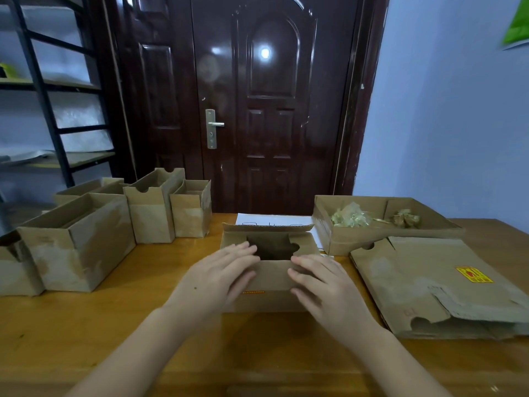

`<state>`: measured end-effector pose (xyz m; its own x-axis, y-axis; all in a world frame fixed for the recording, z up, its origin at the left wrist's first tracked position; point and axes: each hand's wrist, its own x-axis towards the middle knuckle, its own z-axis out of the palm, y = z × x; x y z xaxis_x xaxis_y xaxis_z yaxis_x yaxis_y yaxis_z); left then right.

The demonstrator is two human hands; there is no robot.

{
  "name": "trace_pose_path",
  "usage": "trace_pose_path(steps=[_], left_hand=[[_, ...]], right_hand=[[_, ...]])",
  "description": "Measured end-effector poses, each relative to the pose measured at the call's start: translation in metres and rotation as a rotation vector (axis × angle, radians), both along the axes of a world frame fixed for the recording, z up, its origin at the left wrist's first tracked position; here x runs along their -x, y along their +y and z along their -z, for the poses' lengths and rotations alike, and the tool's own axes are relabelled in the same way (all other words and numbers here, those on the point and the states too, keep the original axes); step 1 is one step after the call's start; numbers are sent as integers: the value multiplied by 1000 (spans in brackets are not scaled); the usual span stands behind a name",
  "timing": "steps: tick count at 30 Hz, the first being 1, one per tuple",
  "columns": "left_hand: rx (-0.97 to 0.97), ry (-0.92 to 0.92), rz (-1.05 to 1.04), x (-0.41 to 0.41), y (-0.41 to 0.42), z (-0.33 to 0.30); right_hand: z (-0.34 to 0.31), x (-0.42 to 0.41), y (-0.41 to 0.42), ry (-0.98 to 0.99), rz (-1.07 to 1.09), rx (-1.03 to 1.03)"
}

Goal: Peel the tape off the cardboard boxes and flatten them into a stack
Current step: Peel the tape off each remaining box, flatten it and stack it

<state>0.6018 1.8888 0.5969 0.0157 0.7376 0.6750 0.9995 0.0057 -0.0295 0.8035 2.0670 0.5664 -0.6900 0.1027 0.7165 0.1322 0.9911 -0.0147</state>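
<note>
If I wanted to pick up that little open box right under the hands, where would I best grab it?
Probably by its two short end walls, one hand from each side. The open box stands upright with its top flaps spread, so the ends are free. The left hand and right hand already rest on its near top edge, fingers straight. Avoid the loose back flap, which would likely bend.

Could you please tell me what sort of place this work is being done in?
Probably a room in a home or small storeroom: a wooden table faces a dark panelled door, with a metal shelving rack against the pale blue wall.
</note>
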Motion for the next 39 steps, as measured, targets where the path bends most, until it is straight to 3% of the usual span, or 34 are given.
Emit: trace_pose_path(steps=[4,7,12,19,23,26,29,35,39], left_hand=[[215,-152,-175,14,18,-18],[264,-191,-239,33,33,-20],[373,-175,-268,56,61,-17],[688,-432,-263,69,79,-18],[680,-419,-254,60,76,-14],[656,-390,-229,45,71,-9],[602,-375,-234,31,65,-4],[464,-136,-36,17,52,-15],[418,29,-10,15,39,-29]], right_hand=[[-3,-1,-1,1,-15,12],[-7,-3,-1,-4,-30,17],[-17,-5,-1,-55,-37,77],[-35,-7,-7,-56,-72,204],[-50,-3,-4,-95,-32,369],[-66,5,3,-416,113,463],[-68,11,8,-647,181,380],[-63,13,13,-664,185,324],[-63,13,13,-662,194,328]])
